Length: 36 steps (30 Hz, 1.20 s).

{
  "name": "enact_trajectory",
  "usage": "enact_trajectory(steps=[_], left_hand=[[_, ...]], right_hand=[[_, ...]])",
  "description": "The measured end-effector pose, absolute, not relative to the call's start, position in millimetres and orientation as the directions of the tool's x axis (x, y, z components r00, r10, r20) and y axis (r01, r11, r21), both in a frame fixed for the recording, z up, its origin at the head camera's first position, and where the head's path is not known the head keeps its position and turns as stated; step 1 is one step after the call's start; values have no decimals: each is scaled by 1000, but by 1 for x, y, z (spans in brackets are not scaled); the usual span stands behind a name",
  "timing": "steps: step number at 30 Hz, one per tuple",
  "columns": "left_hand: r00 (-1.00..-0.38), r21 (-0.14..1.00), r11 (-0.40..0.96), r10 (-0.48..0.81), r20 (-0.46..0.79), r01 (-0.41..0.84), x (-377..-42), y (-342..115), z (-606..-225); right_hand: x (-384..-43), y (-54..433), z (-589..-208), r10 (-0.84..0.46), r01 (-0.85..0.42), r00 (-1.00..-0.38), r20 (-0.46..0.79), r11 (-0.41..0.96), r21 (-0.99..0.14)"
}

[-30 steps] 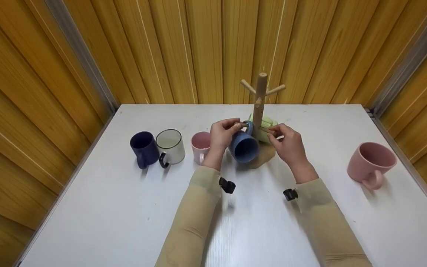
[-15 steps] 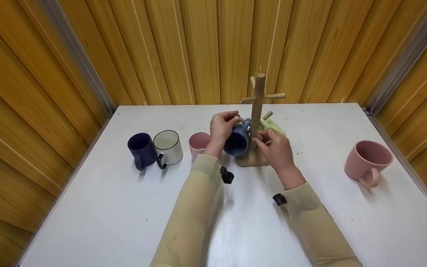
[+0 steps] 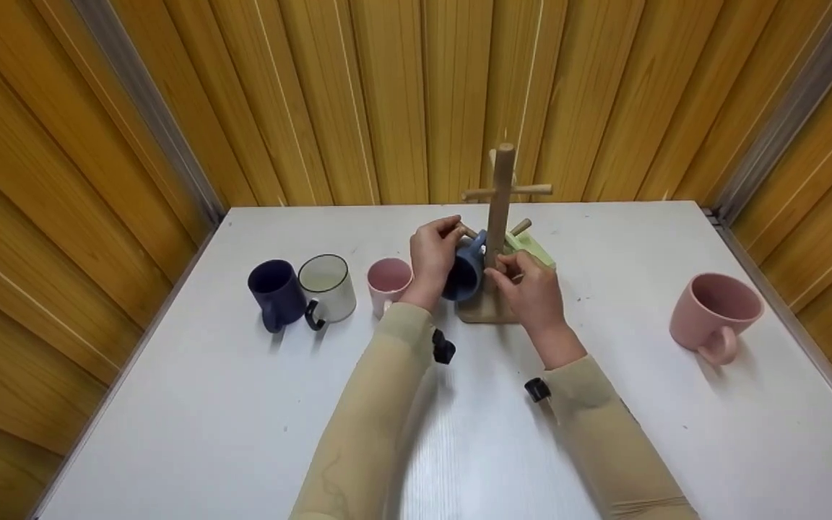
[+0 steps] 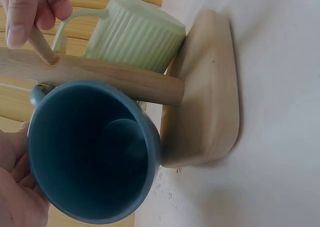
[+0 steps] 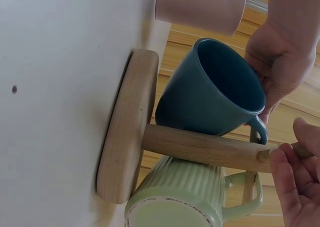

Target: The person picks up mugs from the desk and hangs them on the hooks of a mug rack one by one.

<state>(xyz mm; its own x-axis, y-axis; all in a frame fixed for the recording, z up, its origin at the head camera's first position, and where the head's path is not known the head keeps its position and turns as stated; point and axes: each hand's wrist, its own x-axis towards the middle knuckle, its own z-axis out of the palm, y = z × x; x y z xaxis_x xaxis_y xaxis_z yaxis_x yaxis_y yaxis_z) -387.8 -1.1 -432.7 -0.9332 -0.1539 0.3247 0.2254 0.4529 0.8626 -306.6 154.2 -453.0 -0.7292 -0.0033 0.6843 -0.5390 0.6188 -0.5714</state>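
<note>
A wooden mug tree (image 3: 500,209) stands upright on the table, a blue mug (image 3: 465,274) hanging by its handle on a lower left peg, mouth toward me. My left hand (image 3: 432,260) pinches the end of that peg, beside the mug. The right hand (image 3: 531,289) pinches a lower peg (image 4: 42,47) that points to the front, its tip partly covered by the fingers. Behind the post, a ribbed light green mug (image 5: 177,197) hangs by its handle on another lower peg; in the head view it is mostly hidden.
Left of the tree stand a small pink mug (image 3: 389,278), a white mug with a black rim and handle (image 3: 333,292), and a dark blue mug (image 3: 276,292). A larger pink mug (image 3: 712,314) is at the right. Wood-panelled walls (image 3: 358,101) enclose the white table (image 3: 243,419).
The mug tree has turned clockwise as seen from above, its front peg swinging left with my right hand. The green mug has come round to the right. During the last half second, little moved.
</note>
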Motion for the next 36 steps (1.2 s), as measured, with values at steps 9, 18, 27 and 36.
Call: enact_trajectory(steps=[9, 18, 27, 36], left_hand=[[-857, 784, 493, -136, 497, 376, -378, 5, -439], [-648, 600, 287, 111, 753, 747, -340, 20, -460], [-716, 656, 302, 172, 676, 692, -344, 21, -477], [-686, 638, 267, 161, 710, 722, -345, 23, -481]], right_hand=[[-306, 153, -453, 15, -523, -737, 676, 620, -585], [-305, 162, -455, -22, -531, -752, 658, 612, -586], [-296, 183, -450, -149, -501, -849, 507, 531, -683], [-271, 261, -422, -284, -363, -930, 234, 606, -708]])
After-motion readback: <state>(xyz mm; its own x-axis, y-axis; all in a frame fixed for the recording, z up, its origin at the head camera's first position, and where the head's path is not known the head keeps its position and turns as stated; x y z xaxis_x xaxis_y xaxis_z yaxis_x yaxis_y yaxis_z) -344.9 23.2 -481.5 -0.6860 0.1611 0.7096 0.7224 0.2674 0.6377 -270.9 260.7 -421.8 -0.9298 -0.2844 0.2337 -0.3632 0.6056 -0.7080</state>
